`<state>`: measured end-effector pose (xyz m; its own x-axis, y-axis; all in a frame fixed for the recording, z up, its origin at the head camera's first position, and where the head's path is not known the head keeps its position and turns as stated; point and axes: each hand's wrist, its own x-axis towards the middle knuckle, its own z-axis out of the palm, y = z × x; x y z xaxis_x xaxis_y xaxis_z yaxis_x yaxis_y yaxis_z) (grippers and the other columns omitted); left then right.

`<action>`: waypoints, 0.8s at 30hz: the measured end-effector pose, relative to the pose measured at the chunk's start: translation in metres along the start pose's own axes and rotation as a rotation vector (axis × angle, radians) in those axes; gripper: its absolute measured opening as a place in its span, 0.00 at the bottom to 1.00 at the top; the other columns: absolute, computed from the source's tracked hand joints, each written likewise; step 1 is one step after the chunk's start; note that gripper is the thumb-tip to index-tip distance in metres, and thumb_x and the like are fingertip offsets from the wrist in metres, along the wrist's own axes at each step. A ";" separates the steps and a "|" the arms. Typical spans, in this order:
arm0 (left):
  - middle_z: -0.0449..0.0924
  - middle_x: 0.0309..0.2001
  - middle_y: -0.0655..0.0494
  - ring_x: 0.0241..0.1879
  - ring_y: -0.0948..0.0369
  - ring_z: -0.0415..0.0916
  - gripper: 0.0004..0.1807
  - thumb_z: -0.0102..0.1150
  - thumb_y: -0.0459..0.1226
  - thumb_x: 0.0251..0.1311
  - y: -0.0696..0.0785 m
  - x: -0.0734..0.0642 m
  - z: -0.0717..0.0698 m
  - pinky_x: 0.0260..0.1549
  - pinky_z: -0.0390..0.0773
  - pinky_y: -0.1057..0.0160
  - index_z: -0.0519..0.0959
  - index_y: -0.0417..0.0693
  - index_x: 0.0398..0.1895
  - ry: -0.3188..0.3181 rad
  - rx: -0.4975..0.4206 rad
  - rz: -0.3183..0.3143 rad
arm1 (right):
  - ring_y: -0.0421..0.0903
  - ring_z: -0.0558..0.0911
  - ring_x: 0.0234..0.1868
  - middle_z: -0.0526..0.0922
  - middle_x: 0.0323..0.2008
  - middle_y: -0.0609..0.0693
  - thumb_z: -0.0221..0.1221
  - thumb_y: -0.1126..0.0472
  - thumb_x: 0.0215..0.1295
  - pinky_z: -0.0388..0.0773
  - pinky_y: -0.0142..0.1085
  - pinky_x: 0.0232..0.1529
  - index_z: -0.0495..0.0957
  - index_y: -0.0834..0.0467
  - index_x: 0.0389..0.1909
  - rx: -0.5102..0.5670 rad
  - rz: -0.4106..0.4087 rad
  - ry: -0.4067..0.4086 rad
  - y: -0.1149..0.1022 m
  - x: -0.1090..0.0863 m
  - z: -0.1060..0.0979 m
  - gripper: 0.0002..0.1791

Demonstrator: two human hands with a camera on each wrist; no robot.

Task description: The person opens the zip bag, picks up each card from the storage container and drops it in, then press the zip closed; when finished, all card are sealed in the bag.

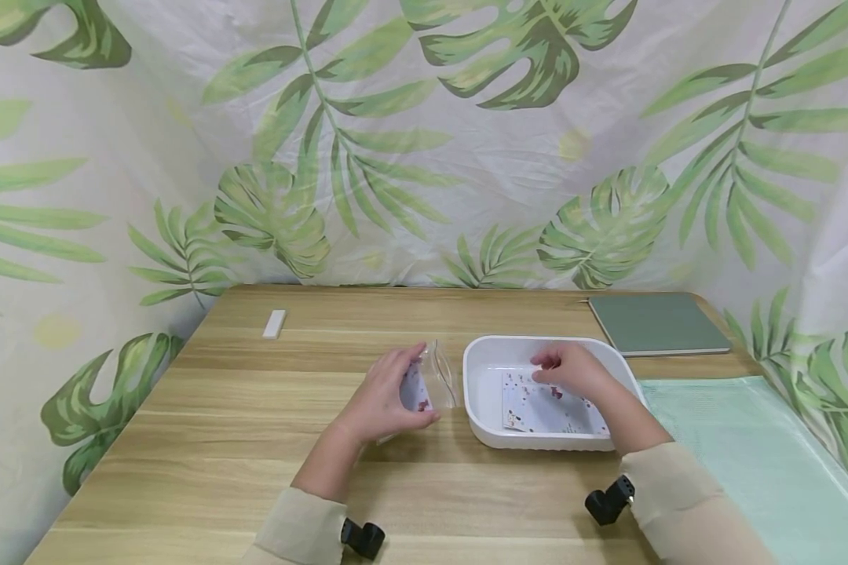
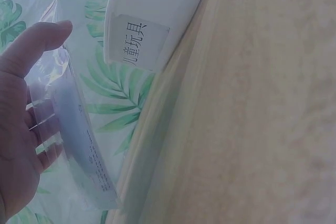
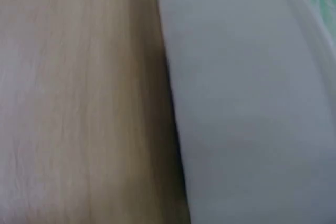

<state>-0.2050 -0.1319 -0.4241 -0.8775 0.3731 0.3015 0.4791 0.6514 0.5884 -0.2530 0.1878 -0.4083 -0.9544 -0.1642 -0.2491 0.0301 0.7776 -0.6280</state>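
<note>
My left hand (image 1: pixel 389 396) grips a clear zip bag (image 1: pixel 438 377) between thumb and fingers, just left of the white basin (image 1: pixel 482 439). A printed card (image 2: pixel 79 124) shows inside the bag in the left wrist view. My right hand (image 1: pixel 572 367) reaches over the basin, fingers loosely bent above a white printed sheet (image 1: pixel 530 404) with small brown figures lying on its floor. Nothing shows between those fingers. The right wrist view shows the basin's outer wall (image 3: pixel 247 98) but not the hand.
A paper label (image 2: pixel 139 40) with Chinese characters is stuck on the basin's side. Behind the basin at right lies a green notebook (image 1: pixel 660 323). A mint-green mesh pouch (image 1: pixel 742 447) lies to the right. A small white block (image 1: pixel 274 324) is at back left on the wooden table (image 1: pixel 254 424).
</note>
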 end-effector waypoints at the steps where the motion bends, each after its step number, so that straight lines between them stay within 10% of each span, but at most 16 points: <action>1: 0.72 0.61 0.48 0.59 0.52 0.69 0.54 0.75 0.50 0.37 0.000 0.000 0.000 0.62 0.66 0.45 0.63 0.45 0.72 0.000 -0.001 0.001 | 0.47 0.77 0.37 0.82 0.41 0.55 0.64 0.59 0.61 0.75 0.37 0.38 0.81 0.61 0.52 -0.031 -0.008 -0.016 0.002 0.001 0.001 0.19; 12: 0.71 0.63 0.48 0.59 0.51 0.68 0.54 0.75 0.50 0.38 0.001 0.000 -0.001 0.61 0.66 0.45 0.62 0.46 0.72 -0.015 -0.019 -0.015 | 0.48 0.77 0.44 0.82 0.43 0.53 0.71 0.61 0.52 0.74 0.49 0.54 0.83 0.59 0.46 -0.155 -0.073 -0.080 0.015 0.005 0.010 0.19; 24: 0.71 0.62 0.48 0.57 0.53 0.68 0.54 0.75 0.50 0.38 0.000 -0.001 -0.001 0.58 0.68 0.47 0.62 0.46 0.72 -0.014 -0.028 -0.019 | 0.48 0.74 0.40 0.79 0.38 0.53 0.72 0.62 0.51 0.73 0.46 0.49 0.81 0.61 0.42 -0.161 -0.111 -0.078 0.015 0.006 0.012 0.18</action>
<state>-0.2039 -0.1333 -0.4235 -0.8858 0.3706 0.2794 0.4615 0.6397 0.6146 -0.2547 0.1911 -0.4283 -0.9232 -0.2959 -0.2453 -0.1278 0.8382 -0.5302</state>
